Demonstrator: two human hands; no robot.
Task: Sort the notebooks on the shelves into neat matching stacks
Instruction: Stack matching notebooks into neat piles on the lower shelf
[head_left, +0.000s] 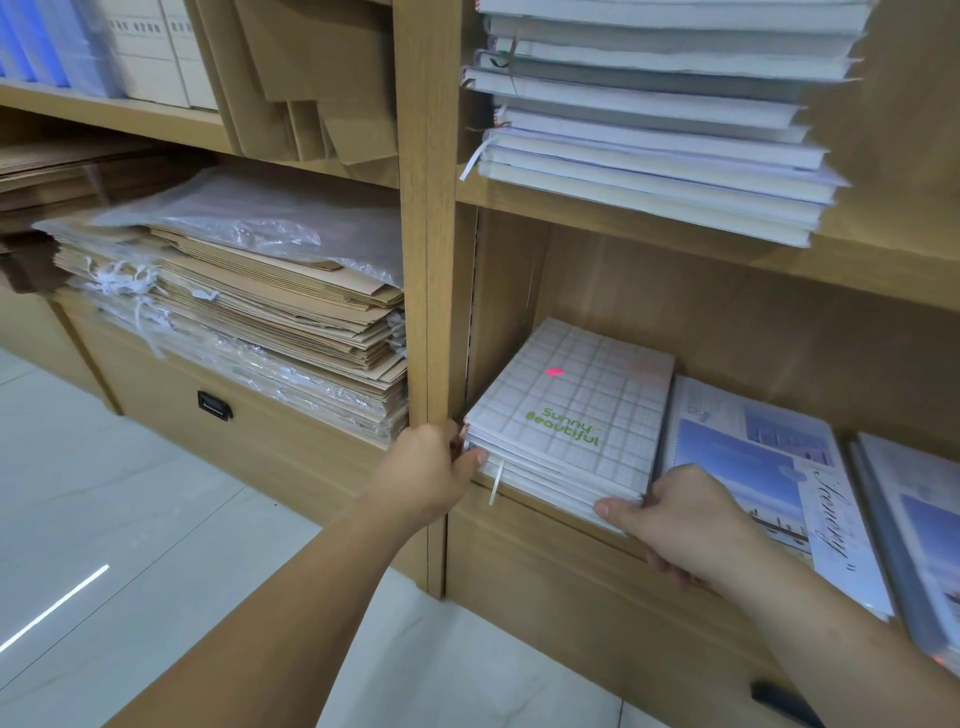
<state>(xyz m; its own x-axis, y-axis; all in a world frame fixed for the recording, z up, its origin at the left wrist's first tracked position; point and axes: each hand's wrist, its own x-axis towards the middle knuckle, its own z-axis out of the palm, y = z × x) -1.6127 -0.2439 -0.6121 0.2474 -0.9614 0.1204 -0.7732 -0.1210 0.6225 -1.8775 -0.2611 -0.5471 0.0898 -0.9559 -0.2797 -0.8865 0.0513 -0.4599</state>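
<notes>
Wooden shelf unit (727, 322), low compartment, both hands on the plaid stack (571, 415)

That stack sits skewed at the compartment's left end, and its near edge looks to poke past the shelf lip. If it gets tugged unevenly, I reckon the top books slide off the ones below, or the whole lot tips forward. It's tight too: the upright (426, 260) is right against its left side, so knuckles could jam there. The blue notebooks (753, 467) touching its right side could get shoved crooked. Left hand (431, 467) is curled round the stack's near-left corner, thumb on the front edge. Right hand (691, 519) clamps the near-right corner, thumb on the front edge, fingers curled below. A ribbon (496, 483) dangles off the front.
</notes>
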